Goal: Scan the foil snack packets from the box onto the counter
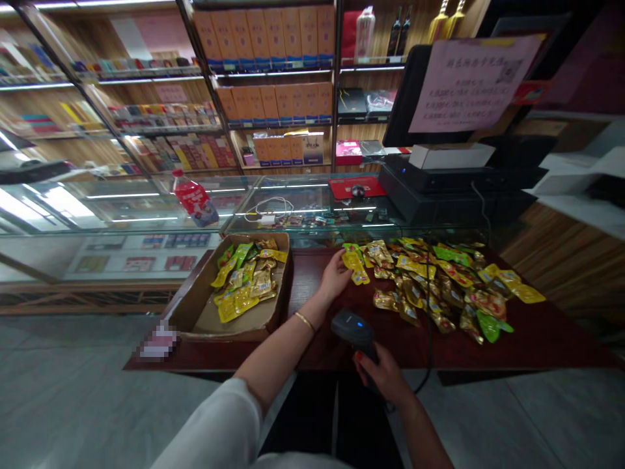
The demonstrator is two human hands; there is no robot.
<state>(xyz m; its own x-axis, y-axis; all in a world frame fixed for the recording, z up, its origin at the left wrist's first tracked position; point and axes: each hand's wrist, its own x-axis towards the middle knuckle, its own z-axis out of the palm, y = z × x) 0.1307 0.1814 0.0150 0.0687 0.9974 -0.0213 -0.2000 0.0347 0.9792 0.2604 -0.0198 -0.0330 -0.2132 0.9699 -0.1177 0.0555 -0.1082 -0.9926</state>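
My right hand (385, 376) is wrapped round the grip of a black barcode scanner (352, 327) with a small blue light, held over the front of the dark red table. My left hand (336, 276), with a bangle at the wrist, has its fingers closed at the left edge of a yellow snack packet (356, 266). That packet lies at the near-left end of a loose pile of gold, yellow and green snack packets (439, 286). Left of my arm, more snack packets (251, 277) sit inside an open cardboard box (198, 319).
A black cable (428, 312) hangs across the pile to the scanner. Behind the table is a glass counter (303, 195) with a red-labelled bottle (194, 198), a mouse (358, 191) and a monitor (413, 98). A pixelated patch (159, 343) covers something at the table's left corner.
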